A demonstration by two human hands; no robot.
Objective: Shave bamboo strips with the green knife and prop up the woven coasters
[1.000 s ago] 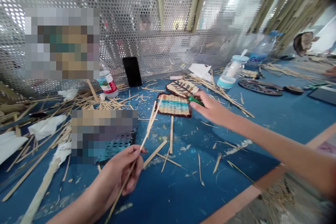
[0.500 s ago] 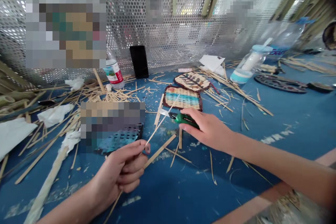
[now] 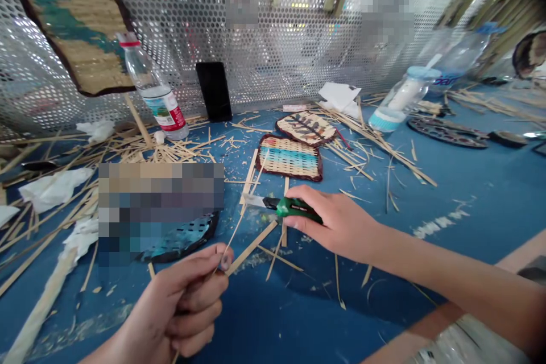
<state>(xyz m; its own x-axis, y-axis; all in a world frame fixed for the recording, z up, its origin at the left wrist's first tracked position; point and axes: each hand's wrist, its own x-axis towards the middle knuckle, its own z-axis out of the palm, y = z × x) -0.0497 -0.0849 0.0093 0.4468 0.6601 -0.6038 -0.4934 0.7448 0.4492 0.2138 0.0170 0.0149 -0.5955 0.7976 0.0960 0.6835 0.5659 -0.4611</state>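
Note:
My left hand (image 3: pixel 181 304) pinches a thin bamboo strip (image 3: pixel 245 210) that rises away from me toward the woven mats. My right hand (image 3: pixel 341 222) grips a green utility knife (image 3: pixel 290 207) with its blade out to the left, the blade resting near the strip above my left hand. A striped woven mat (image 3: pixel 290 157) with a dark border lies just beyond the knife, and a second patterned mat (image 3: pixel 306 128) sits behind it.
Loose bamboo strips and shavings litter the blue table (image 3: pixel 447 193). A water bottle (image 3: pixel 156 96), a black phone (image 3: pixel 214 91), tissues (image 3: pixel 53 189) and a dark perforated piece (image 3: pixel 179 239) lie at left. A perforated metal wall stands behind; a glue bottle (image 3: pixel 394 99) lies at right.
My right hand drew the green knife back from the woven mats toward me and brought its blade to the strip. My left hand kept hold of the strip and shifted slightly nearer.

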